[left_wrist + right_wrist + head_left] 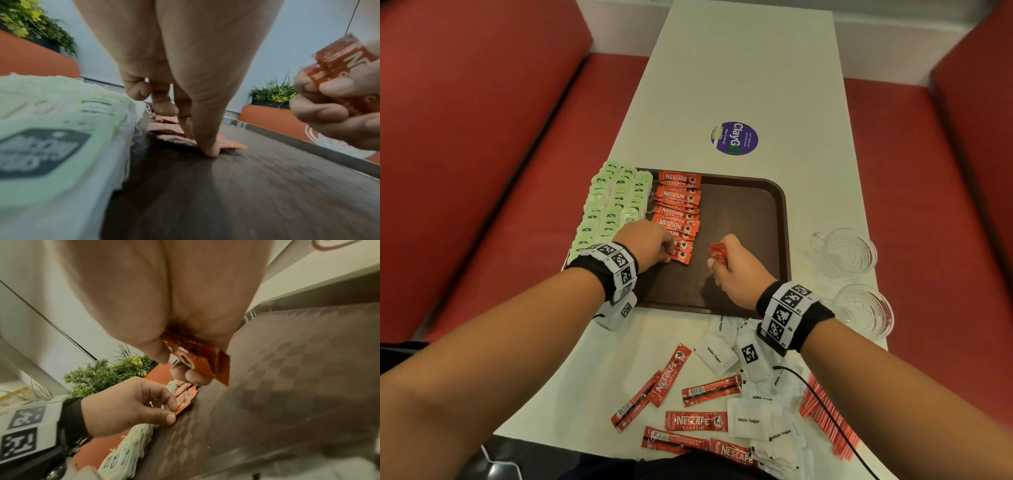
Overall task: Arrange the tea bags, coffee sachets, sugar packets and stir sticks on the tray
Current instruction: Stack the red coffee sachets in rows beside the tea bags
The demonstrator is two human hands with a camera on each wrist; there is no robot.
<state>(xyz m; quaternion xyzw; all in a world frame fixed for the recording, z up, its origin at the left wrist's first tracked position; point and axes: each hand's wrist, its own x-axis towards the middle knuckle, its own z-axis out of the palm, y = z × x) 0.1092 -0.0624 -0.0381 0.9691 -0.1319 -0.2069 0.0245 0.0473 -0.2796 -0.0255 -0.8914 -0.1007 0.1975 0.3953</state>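
Left hand [650,245] fingertips pinch nearest coffee sachet [681,255] in tray [756,205] row (left side); right hand [736,263] fingers clamp sachet bundle [718,253].

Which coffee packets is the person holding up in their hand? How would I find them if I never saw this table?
Start at the brown tray in the middle of the white table. Over its near right part, the right hand grips a small bunch of red coffee sachets. Unlike the sachets lying flat in a row on the tray's left half, these stand up out of a fist.
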